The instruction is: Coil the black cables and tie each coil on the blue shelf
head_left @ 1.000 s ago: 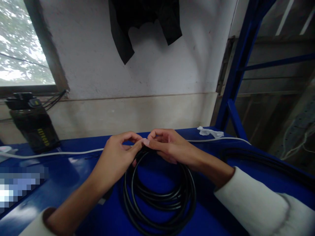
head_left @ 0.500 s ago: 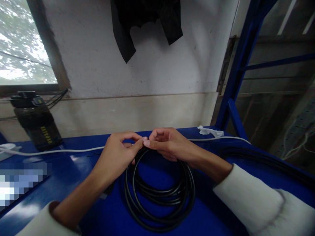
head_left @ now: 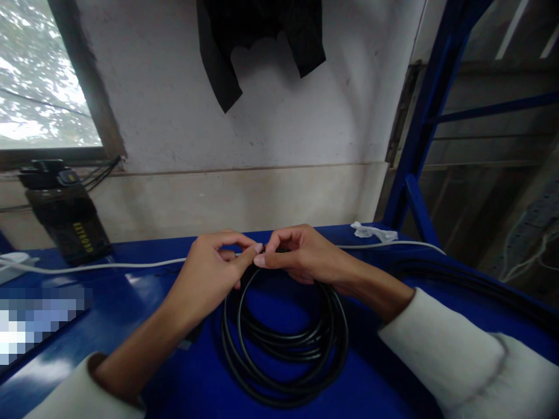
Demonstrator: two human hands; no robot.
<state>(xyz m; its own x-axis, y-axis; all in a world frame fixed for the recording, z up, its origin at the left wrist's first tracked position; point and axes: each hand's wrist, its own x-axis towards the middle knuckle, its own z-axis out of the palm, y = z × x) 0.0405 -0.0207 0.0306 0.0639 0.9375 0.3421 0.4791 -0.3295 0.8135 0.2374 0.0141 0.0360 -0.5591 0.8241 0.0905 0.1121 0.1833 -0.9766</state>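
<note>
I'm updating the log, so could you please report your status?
Left hand, right hand: meeting at black cable coil, exact grip hidden. Coil: over blue table. White cord: runs behind hands.

The coiled cable [head_left: 301, 354] gleamed black against the deep blue surface [head_left: 192, 384] before me. Black, too, was the other bundle [head_left: 471, 285] by its right edge. A white cord [head_left: 117, 266] ran along the far edge, with a white scrap [head_left: 373, 233] near the far right corner. Toward that edge's left end, a smoky-black bottle [head_left: 72, 215] bore yellow lettering [head_left: 84, 237]. Both sleeves [head_left: 463, 343] were plain off-white.
</note>
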